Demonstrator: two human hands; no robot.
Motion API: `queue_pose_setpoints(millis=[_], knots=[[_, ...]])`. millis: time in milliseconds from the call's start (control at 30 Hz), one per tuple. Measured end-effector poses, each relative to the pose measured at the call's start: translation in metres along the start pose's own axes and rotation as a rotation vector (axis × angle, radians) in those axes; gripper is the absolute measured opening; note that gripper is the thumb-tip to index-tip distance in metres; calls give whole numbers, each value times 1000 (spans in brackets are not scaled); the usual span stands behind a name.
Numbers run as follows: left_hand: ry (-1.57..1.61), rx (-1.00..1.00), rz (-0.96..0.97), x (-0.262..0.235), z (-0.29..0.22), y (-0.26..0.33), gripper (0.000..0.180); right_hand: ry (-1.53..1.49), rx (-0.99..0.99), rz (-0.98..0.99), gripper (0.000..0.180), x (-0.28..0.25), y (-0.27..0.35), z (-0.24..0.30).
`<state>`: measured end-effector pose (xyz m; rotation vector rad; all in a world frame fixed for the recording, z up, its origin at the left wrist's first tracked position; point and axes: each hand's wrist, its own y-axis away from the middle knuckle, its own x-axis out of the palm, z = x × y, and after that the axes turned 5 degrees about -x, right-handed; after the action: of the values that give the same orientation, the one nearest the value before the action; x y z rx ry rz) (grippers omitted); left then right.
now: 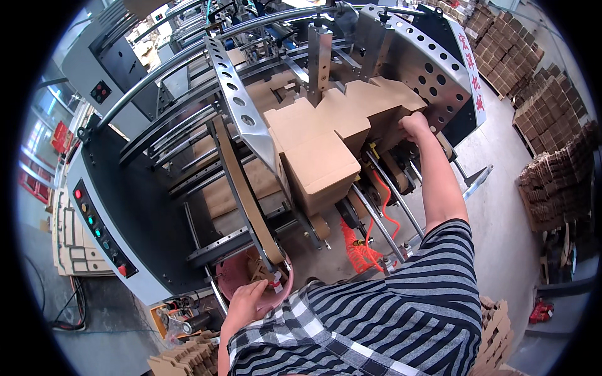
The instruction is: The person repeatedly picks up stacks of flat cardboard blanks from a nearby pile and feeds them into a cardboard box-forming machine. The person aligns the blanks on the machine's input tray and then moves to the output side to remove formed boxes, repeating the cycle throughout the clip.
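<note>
Panel (103, 230): one, set in a pale machine side; round buttons are mounted in a slanting row.
Bucket (229, 271): one, pink, round; brown scraps (256, 270) are contained.
Left hand (246, 301): placed over the bucket's near rim; fingers seen together, lightly bent; whether anything is held cannot be told.
Belt (246, 191): one counted beside the stack, tan, flat, run above the bucket.
Perforated plates: two, metal, round-holed; the left plate (237, 94) and right plate (433, 72) are set either side of the stack.
Stack (321, 158): one, plain brown cardboard, notched outline, smooth top; individual blanks cannot be counted.
Posts: two, metal, upright, stood at the stack's far side; left post (320, 57), right post (377, 49).
Hose (359, 249): orange, coiled, hung below the stack.
Right hand (414, 127): placed at the stack's right end; fingers curled together; whether cardboard is clamped cannot be told.
</note>
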<state>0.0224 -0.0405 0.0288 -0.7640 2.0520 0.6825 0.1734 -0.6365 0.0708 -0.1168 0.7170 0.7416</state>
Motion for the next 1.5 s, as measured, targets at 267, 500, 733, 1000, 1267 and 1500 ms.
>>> queue_pose_setpoints(millis=[267,500,733,1000,1267,1500], knots=[[46,-74,-11,4,8,11,65,393,-10,-174,28,10,-2,6],[28,-68,53,10,8,4,67,-232,22,-313,16,23,-12,-13],[7,-30,-9,-2,-2,-7,66,2,-3,-108,26,20,-11,-10],[17,-79,-4,4,4,9,65,-101,38,-184,31,27,-19,-2],[8,-7,-43,19,6,9,65,-302,195,-65,39,8,-6,10],[6,-26,-26,14,3,11,64,-400,124,-72,66,18,-6,22]])
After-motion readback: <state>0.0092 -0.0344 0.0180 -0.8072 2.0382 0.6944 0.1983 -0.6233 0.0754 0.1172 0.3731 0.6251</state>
